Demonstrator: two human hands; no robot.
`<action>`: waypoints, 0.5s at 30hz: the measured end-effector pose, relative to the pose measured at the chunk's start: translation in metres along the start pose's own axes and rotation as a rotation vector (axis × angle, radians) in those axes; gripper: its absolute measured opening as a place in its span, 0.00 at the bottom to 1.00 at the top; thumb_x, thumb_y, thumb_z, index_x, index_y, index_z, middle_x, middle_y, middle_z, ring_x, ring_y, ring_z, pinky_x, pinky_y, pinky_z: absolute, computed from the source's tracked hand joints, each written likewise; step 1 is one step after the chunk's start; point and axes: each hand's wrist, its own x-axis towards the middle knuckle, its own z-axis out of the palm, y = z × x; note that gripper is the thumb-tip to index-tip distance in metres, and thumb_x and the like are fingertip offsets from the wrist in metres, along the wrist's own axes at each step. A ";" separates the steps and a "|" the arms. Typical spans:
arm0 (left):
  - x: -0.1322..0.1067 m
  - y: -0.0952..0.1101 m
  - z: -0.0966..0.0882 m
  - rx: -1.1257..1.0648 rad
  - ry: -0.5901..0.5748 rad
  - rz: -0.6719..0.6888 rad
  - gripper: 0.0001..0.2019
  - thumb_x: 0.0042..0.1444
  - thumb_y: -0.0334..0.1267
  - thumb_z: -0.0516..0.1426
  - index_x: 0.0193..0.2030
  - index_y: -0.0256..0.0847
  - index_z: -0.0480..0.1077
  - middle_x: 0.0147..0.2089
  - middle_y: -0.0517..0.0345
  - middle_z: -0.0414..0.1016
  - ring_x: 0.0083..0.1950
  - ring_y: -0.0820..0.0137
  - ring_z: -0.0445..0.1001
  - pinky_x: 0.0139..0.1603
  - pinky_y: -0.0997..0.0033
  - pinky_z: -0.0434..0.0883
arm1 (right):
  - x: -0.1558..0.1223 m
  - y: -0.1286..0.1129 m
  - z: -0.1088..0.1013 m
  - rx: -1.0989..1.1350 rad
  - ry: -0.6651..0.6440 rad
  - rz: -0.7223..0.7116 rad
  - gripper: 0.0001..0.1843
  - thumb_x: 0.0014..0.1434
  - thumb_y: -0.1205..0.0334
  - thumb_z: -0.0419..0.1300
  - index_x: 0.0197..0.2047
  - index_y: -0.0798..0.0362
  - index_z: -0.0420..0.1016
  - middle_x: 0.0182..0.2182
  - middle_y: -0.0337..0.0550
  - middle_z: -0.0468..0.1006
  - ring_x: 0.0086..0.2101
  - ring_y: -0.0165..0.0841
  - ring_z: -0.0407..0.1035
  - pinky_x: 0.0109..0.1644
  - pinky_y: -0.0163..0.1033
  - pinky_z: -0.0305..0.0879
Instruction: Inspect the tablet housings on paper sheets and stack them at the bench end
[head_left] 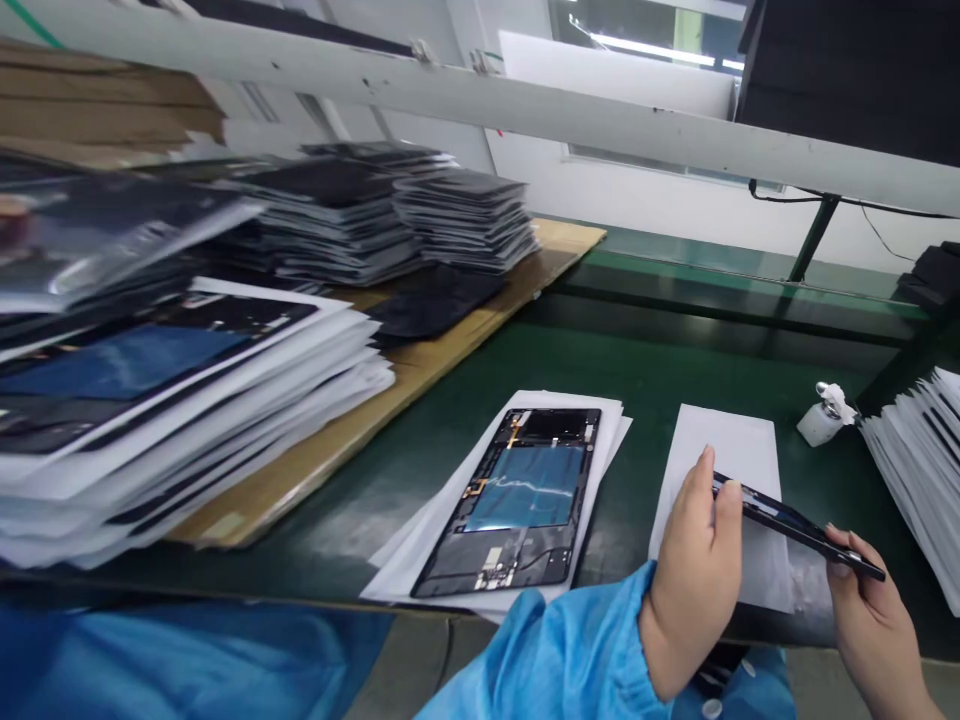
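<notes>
Between my two hands is a thin dark tablet housing [795,522], seen nearly edge-on and tilted down to the right. My left hand [694,575] pinches its left end between thumb and fingers. At the right end, my right hand [874,605] grips a corner. Below them lies a white sheet [720,450] on the green table. Left of my left hand, an opened tablet [525,490] with a blue film-covered battery area and exposed boards rests on several white sheets [611,440].
A tall pile of white sheets [330,370] with tablet parts stands left on a brown board [480,345]. Behind are stacks of black sleeves [465,215]. A small white bottle [821,420] and another sheet stack [922,470] stand right. Blue cloth [187,660] shows lower left.
</notes>
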 end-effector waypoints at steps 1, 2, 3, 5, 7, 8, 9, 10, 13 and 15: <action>0.001 0.000 -0.001 -0.019 0.001 -0.006 0.24 0.59 0.45 0.43 0.59 0.36 0.57 0.60 0.46 0.57 0.61 0.64 0.55 0.60 0.63 0.59 | 0.001 -0.002 0.000 -0.011 -0.009 0.021 0.24 0.48 0.45 0.57 0.44 0.51 0.68 0.45 0.48 0.72 0.51 0.44 0.59 0.56 0.50 0.49; 0.001 0.001 -0.002 -0.032 0.000 -0.011 0.24 0.59 0.46 0.43 0.59 0.37 0.57 0.60 0.47 0.57 0.61 0.65 0.56 0.60 0.64 0.59 | 0.001 -0.003 0.000 -0.011 -0.014 0.032 0.24 0.48 0.45 0.57 0.44 0.51 0.68 0.45 0.48 0.72 0.51 0.44 0.59 0.56 0.49 0.48; 0.001 0.001 -0.002 -0.041 -0.004 -0.014 0.24 0.59 0.46 0.42 0.59 0.37 0.57 0.60 0.48 0.57 0.61 0.65 0.55 0.60 0.65 0.59 | 0.002 -0.003 -0.001 -0.008 -0.018 0.038 0.24 0.48 0.45 0.57 0.44 0.51 0.68 0.46 0.48 0.72 0.51 0.44 0.59 0.56 0.49 0.48; 0.002 0.003 -0.002 -0.044 -0.011 -0.014 0.24 0.59 0.47 0.42 0.59 0.36 0.57 0.60 0.48 0.57 0.61 0.66 0.56 0.60 0.65 0.59 | 0.003 -0.003 0.000 0.003 -0.018 0.043 0.24 0.49 0.45 0.56 0.44 0.52 0.68 0.46 0.48 0.71 0.52 0.43 0.58 0.56 0.48 0.49; 0.003 0.004 -0.002 -0.037 -0.015 -0.015 0.24 0.59 0.47 0.42 0.59 0.36 0.57 0.59 0.47 0.57 0.60 0.65 0.56 0.60 0.64 0.59 | 0.004 -0.003 0.000 0.015 -0.011 0.044 0.25 0.49 0.45 0.56 0.45 0.52 0.68 0.47 0.48 0.71 0.52 0.43 0.58 0.56 0.48 0.49; 0.003 0.004 -0.002 -0.034 -0.013 -0.018 0.24 0.59 0.46 0.42 0.58 0.36 0.58 0.59 0.48 0.58 0.60 0.65 0.57 0.60 0.64 0.59 | 0.004 -0.004 0.001 0.021 -0.004 0.048 0.25 0.49 0.45 0.56 0.45 0.53 0.68 0.46 0.48 0.71 0.52 0.43 0.58 0.56 0.48 0.49; 0.004 0.005 -0.002 -0.033 -0.012 -0.024 0.24 0.59 0.46 0.42 0.58 0.36 0.58 0.59 0.48 0.58 0.60 0.65 0.57 0.60 0.63 0.59 | 0.003 -0.006 0.001 0.024 0.003 0.056 0.25 0.48 0.45 0.57 0.44 0.53 0.68 0.46 0.48 0.71 0.52 0.44 0.58 0.55 0.49 0.50; 0.004 0.005 -0.002 -0.033 -0.007 -0.030 0.23 0.60 0.46 0.42 0.58 0.36 0.58 0.59 0.48 0.59 0.60 0.65 0.58 0.60 0.63 0.59 | 0.002 -0.007 0.001 0.025 0.006 0.071 0.25 0.48 0.45 0.57 0.44 0.53 0.68 0.46 0.48 0.72 0.51 0.44 0.58 0.55 0.49 0.51; 0.003 0.005 -0.002 -0.015 0.004 -0.019 0.23 0.60 0.45 0.43 0.58 0.36 0.58 0.59 0.47 0.59 0.60 0.65 0.58 0.59 0.63 0.60 | -0.001 -0.012 0.001 0.103 -0.003 0.093 0.25 0.46 0.46 0.60 0.45 0.51 0.68 0.47 0.48 0.71 0.51 0.44 0.59 0.54 0.50 0.52; -0.002 0.006 -0.003 0.041 -0.005 0.070 0.23 0.59 0.44 0.43 0.58 0.33 0.57 0.58 0.44 0.59 0.59 0.64 0.59 0.58 0.62 0.61 | -0.001 -0.015 0.000 0.329 -0.010 0.081 0.25 0.43 0.47 0.63 0.43 0.50 0.70 0.46 0.47 0.72 0.48 0.43 0.62 0.52 0.50 0.55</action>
